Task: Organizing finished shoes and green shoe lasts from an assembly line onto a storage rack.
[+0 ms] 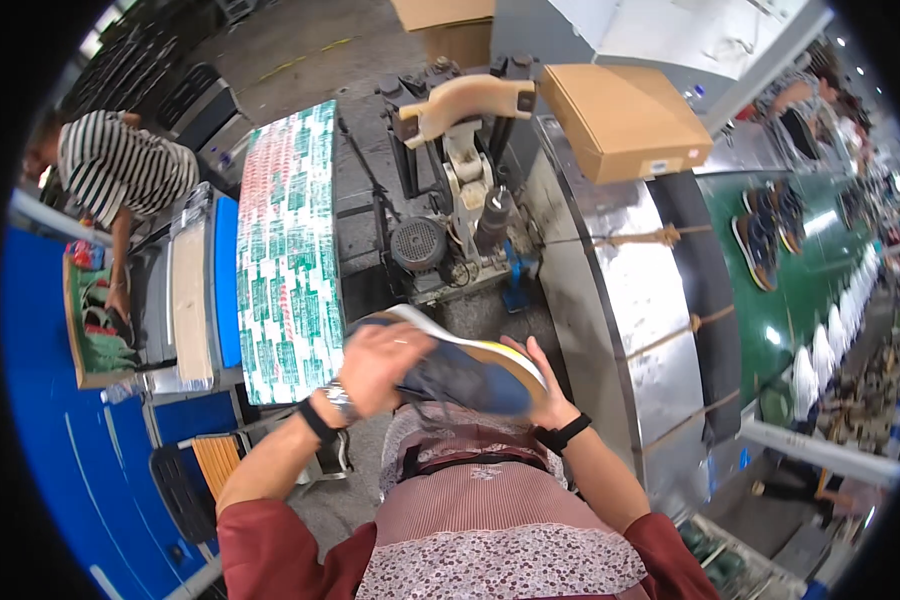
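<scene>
A dark navy shoe (pixel 467 378) with a white and yellow sole edge lies on its side between my hands, just above my lap. My left hand (pixel 382 368) wraps round its heel end, with a watch and a black band at the wrist. At the toe end my right hand (pixel 550 393) grips the shoe, a black band on that wrist too. Dark laces hang from the shoe's lower side. Straight ahead, beyond the shoe, stands a machine with a curved cream-coloured pad (pixel 468 108) and a motor (pixel 418 243).
To my left is a table covered in green-and-white printed sheet (pixel 290 270). A cardboard box (pixel 625 122) rests on the metal-sided conveyor at right. Its green belt (pixel 725 250) carries dark shoes (pixel 756 250) and several white shoe forms (pixel 822 358). A person in a striped shirt (pixel 125 165) works at far left.
</scene>
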A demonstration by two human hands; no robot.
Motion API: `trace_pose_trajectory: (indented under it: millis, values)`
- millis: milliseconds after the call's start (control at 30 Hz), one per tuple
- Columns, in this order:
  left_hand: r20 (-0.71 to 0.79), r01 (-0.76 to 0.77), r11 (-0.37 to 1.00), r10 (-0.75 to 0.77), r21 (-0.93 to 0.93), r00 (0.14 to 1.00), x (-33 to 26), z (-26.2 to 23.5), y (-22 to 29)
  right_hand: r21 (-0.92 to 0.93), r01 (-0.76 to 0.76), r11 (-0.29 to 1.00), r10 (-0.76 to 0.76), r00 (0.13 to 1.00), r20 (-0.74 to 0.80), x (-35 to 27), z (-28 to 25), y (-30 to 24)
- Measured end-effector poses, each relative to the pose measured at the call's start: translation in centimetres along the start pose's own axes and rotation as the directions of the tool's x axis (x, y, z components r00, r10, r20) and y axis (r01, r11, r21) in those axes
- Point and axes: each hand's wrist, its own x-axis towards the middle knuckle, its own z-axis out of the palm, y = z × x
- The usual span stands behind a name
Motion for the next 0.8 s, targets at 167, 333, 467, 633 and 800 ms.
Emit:
trace_pose_trajectory:
  millis: [167,333,467,633,800]
  values:
    - [-0.261,-0.124,0.991,0.135,0.057,0.956,8.8,1.9,6.4,-0.241,0.180,0.954,-0.105,0.950,0.294,-1.6,1.7,-10.2]
    - [-0.395,0.212,0.977,-0.190,0.011,0.899,14.6,4.6,7.9,-0.625,0.593,0.508,-0.593,0.767,0.245,-3.3,5.5,-17.6]
    - [-0.542,0.252,0.956,-0.292,-0.148,0.788,18.1,5.7,5.3,-0.710,0.687,0.156,-0.725,0.567,0.390,-0.2,8.3,-19.6]
    - [-0.551,0.293,0.908,-0.415,-0.299,0.724,17.8,7.2,3.0,-0.789,0.506,-0.349,-0.677,0.446,0.586,0.4,12.2,-20.0]
    - [-0.465,0.279,0.803,-0.547,-0.527,0.696,16.5,9.6,2.6,-0.661,0.215,-0.719,-0.474,0.544,0.692,-1.4,17.0,-19.0]
